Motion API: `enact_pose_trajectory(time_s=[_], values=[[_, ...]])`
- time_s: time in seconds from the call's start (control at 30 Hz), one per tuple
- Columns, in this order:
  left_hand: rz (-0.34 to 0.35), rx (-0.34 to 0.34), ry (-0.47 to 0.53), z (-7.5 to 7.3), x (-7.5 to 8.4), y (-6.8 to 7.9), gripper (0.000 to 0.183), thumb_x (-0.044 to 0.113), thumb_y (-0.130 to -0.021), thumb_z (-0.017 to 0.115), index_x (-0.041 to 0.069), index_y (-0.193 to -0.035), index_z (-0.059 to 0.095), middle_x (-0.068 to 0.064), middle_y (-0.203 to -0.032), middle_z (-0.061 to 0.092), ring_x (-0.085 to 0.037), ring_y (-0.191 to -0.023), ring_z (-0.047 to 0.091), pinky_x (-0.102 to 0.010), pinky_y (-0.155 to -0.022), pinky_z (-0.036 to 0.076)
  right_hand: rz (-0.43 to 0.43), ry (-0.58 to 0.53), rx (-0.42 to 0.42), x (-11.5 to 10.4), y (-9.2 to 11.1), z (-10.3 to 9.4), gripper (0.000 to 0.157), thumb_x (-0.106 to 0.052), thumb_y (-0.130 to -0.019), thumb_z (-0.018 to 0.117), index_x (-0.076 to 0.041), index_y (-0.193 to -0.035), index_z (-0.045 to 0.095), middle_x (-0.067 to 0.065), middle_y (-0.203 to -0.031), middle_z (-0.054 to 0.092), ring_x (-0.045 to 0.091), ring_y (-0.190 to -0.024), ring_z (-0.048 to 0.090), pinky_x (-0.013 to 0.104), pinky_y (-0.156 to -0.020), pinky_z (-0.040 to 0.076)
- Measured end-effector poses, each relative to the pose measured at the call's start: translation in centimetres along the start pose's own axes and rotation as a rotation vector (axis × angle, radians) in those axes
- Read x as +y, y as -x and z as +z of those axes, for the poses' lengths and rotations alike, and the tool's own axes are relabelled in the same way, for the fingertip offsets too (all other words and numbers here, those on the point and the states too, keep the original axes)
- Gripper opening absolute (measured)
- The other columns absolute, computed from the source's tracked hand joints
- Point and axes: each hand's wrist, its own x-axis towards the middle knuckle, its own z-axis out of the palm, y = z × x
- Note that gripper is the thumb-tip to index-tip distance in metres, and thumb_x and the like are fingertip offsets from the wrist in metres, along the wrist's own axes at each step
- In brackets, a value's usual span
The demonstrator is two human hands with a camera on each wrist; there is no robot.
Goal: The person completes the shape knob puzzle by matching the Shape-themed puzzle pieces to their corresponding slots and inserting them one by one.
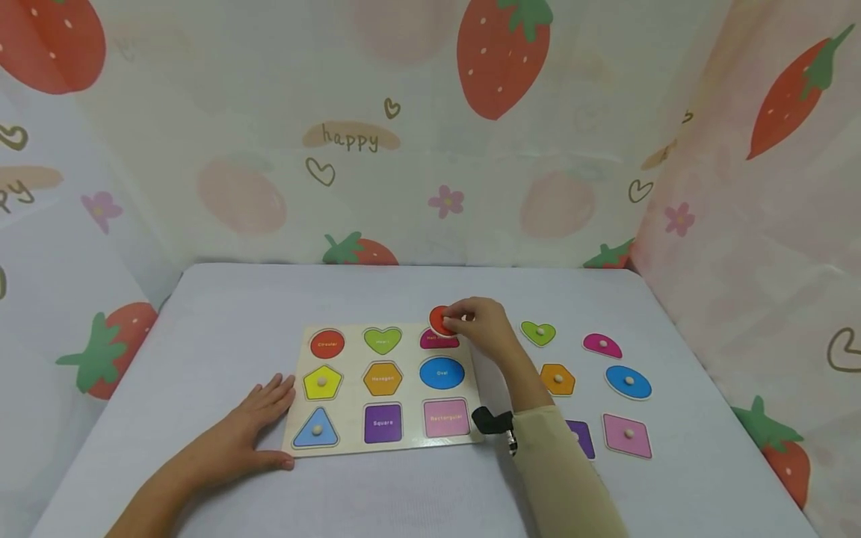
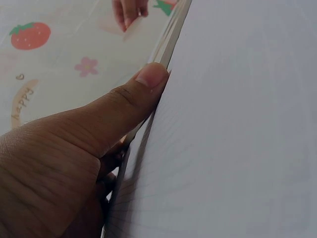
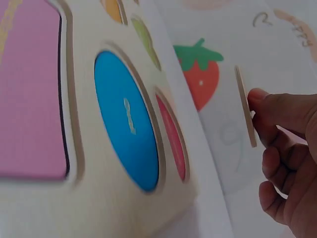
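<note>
My right hand (image 1: 489,329) pinches a red circle piece (image 1: 438,319) by its knob, above the top right corner of the puzzle board (image 1: 353,381). The piece hangs over the half-circle recess and partly hides it. Edge-on, the round piece (image 3: 244,101) shows as a thin strip at the fingertips in the right wrist view. My left hand (image 1: 245,430) lies at the board's left side, fingers spread and thumb by the lower left corner. In the left wrist view, the left thumb (image 2: 133,94) touches the board's edge. A yellow pentagon (image 1: 322,385) and a blue triangle (image 1: 315,437) sit in their recesses.
Right of the board lie a green heart (image 1: 538,333), a magenta half circle (image 1: 602,344), an orange hexagon (image 1: 558,379), a blue oval (image 1: 628,382), a pink rectangle (image 1: 627,436) and a purple square (image 1: 582,439) partly behind the sleeve. Strawberry-print curtains (image 1: 403,179) surround the white table (image 1: 255,291).
</note>
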Motion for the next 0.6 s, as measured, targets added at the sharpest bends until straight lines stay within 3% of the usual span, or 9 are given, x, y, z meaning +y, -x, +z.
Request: enact_pose_trajectory(time_s=[0.2, 0.43, 0.6], values=[[0.001, -0.01, 0.003, 0.0, -0.1, -0.1, 0.117, 0.069, -0.07, 0.08, 0.007, -0.159, 0.036, -0.008, -0.17, 0.025, -0.037, -0.158, 0.011, -0.003, -0.112, -0.013, -0.03, -0.009, -0.044, -2.8, -0.5, 1.9, 0.021, -0.025, -0.093, 0.078, -0.013, -0.11, 0.079, 0.004, -0.107, 0.071, 0.024, -0.099, 0.057, 0.027, -0.074, 0.059], [-0.016, -0.014, -0.005, 0.1, -0.1, -0.2, 0.118, 0.07, -0.069, 0.081, 0.008, -0.159, 0.036, -0.006, -0.17, 0.024, -0.035, -0.159, 0.011, -0.005, -0.114, -0.012, -0.091, -0.022, -0.116, -5.3, -1.4, 4.1, 0.02, -0.026, -0.094, 0.077, -0.013, -0.108, 0.079, 0.001, -0.098, 0.071, 0.021, -0.09, 0.056, 0.024, -0.064, 0.053], [-0.024, -0.016, -0.003, 0.1, -0.1, -0.1, 0.118, 0.069, -0.069, 0.082, 0.008, -0.159, 0.036, -0.007, -0.17, 0.024, -0.035, -0.159, 0.011, -0.007, -0.115, -0.012, -0.129, -0.023, -0.158, -6.8, -1.8, 6.0, 0.016, -0.026, -0.096, 0.075, -0.015, -0.106, 0.08, -0.003, -0.096, 0.071, 0.019, -0.087, 0.055, 0.022, -0.063, 0.049]])
